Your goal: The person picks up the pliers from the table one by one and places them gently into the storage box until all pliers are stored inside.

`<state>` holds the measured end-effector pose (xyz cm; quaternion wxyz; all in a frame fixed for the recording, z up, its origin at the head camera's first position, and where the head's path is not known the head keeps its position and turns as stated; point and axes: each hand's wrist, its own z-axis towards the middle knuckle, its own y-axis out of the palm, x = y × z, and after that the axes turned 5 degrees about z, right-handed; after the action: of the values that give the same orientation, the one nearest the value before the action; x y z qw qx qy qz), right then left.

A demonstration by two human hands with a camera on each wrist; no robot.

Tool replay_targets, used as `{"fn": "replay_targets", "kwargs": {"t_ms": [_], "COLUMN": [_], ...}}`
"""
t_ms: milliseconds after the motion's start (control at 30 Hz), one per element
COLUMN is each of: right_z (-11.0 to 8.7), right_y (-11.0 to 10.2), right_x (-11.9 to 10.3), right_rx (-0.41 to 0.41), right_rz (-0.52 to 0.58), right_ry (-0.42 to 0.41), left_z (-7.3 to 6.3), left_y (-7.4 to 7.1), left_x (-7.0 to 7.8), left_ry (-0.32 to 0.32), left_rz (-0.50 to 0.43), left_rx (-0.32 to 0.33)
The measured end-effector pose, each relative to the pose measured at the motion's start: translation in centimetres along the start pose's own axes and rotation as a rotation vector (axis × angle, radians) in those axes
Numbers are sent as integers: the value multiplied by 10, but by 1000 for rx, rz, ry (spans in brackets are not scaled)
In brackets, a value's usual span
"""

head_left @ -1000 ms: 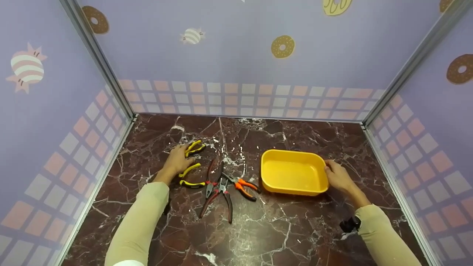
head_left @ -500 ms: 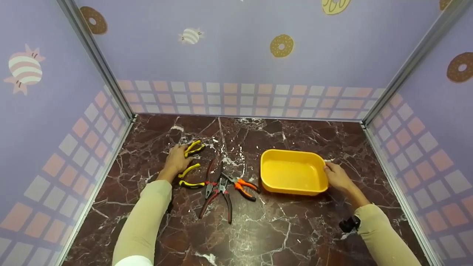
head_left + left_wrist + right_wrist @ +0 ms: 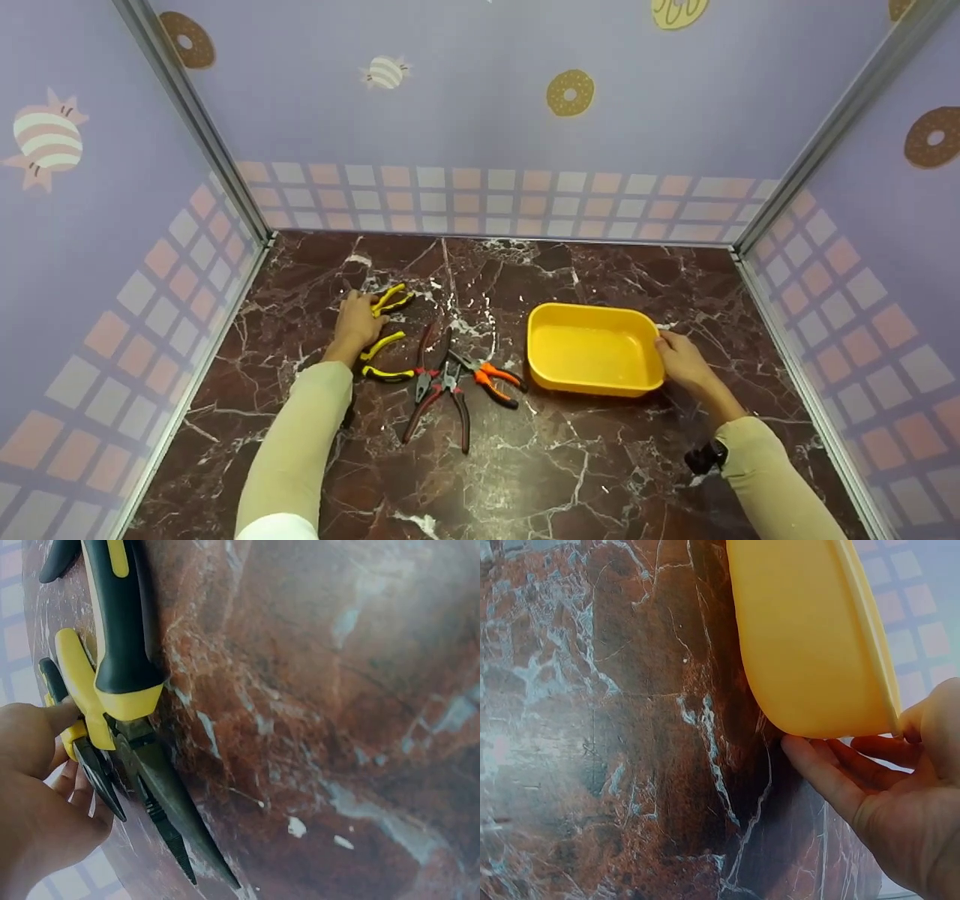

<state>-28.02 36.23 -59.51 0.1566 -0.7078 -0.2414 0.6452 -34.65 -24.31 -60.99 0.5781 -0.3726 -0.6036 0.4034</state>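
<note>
At the left, my left hand (image 3: 357, 319) pinches the farther yellow-and-black pliers (image 3: 391, 300) between thumb and fingers. In the left wrist view the thumb lies by the yellow joint, with dark jaws pointing down past the fingers. Beside them, nearer the person, lie long-nose pliers (image 3: 161, 787) with yellow-and-black handles spread. My right hand (image 3: 686, 364) grips the right end of a yellow plastic box (image 3: 596, 389), thumb at the rim and fingers against the outer wall underneath. Nothing lies inside the box.
Between hands and box lie red-and-black pliers (image 3: 460, 412), a second red-and-black pair (image 3: 426, 345) overlapping them, and orange-handled pliers (image 3: 495, 384). Patterned panels (image 3: 480, 112) wall in the dark marbled surface (image 3: 540, 480) at the back and both sides.
The left forearm has swung slightly right while the left hand stays at the farther pliers. The right hand keeps its grip on the box, and the other pliers lie as before.
</note>
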Motion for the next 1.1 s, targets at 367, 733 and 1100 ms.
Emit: {"fn": "replay_targets", "kwargs": {"t_ms": [367,733,1100], "right_z": [-5,-1,-1], "right_y": [1,2,-3], "right_x": [5,0,2], "right_rx": [17,20,23], "right_rz": [-18,-2,38], "right_ry": [1,19,13], "left_z": [-2,-3,0], "left_y": [4,-7,-10], "left_x": [-3,-3,-1], "left_ry": [-8,59,61], "left_rz": [-38,-22,-2], "left_rx": [-2,23,-15]}}
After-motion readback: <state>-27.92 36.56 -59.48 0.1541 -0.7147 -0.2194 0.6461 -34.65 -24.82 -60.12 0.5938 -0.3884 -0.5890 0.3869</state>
